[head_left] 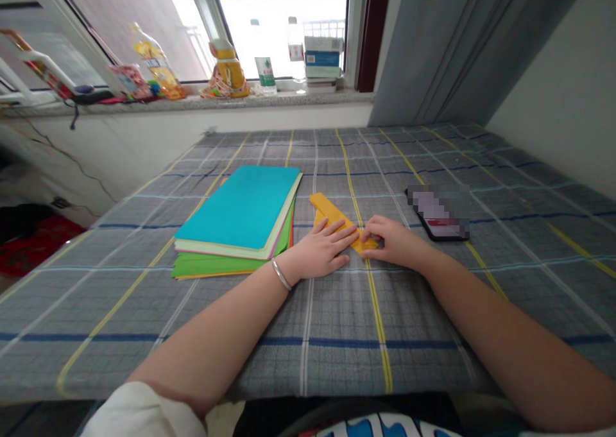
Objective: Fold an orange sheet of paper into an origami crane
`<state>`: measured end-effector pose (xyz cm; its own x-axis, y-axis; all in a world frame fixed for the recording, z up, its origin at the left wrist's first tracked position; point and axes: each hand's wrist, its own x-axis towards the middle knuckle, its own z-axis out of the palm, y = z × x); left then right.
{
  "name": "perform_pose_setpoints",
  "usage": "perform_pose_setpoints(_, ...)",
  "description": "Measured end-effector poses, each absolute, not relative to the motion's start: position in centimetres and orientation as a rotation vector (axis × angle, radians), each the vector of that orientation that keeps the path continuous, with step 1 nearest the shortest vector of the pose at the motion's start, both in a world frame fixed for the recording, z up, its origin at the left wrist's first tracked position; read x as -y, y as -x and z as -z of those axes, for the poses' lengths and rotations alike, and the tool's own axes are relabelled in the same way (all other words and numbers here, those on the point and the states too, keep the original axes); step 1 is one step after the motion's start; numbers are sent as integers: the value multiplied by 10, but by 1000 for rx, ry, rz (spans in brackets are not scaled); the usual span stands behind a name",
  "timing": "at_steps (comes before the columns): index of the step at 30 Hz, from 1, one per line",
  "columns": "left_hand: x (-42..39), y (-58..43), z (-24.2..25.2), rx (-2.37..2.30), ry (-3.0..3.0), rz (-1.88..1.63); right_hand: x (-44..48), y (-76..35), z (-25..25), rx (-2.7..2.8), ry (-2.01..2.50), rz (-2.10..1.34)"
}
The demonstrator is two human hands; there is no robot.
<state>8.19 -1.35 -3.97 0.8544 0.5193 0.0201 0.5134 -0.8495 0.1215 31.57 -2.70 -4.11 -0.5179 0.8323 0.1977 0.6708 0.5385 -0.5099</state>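
A folded piece of orange paper (pixel 327 205) lies on the plaid cloth, its long strip slanting from upper left to lower right. My left hand (pixel 323 249) rests flat across it with the fingers stretched out, pressing on its middle. At the paper's lower right end, my right hand (pixel 392 239) has its fingers curled and pinches the folded edge. Part of the paper is hidden beneath both hands. Close by my left wrist, which wears a silver bangle (pixel 282 274), is a stack of coloured paper (pixel 240 206) with a blue sheet on top.
A phone (pixel 440 215) with a blurred screen lies right of my right hand. The plaid cloth (pixel 192 347) covers the whole surface. Beyond its far edge, a windowsill (pixel 183 104) holds a juice bottle (pixel 158 61), a yellow bottle (pixel 230 71), a tube (pixel 265 73) and boxes (pixel 323 58).
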Motion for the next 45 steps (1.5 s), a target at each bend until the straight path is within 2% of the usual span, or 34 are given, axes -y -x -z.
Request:
perform_pose_setpoints(15, 13, -78, 39, -834, -2827, -44, 33, -307, 37, 2466, 1357, -251)
perform_pose_setpoints(25, 12, -76, 33, -790, -2797, -102, 17, -305, 45, 2376, 1558, -295)
perform_pose_setpoints(37, 14, -76, 34, -734, -2951, -78, 16, -306, 43, 2337, 1580, -360)
perform_pose_setpoints(40, 15, -76, 35, -736, -2996, -69, 14, -309, 43, 2261, 1591, -441)
perform_pose_setpoints(45, 18, -81, 35, -781, -3026, -119, 17, -319, 43, 1985, 1565, -863)
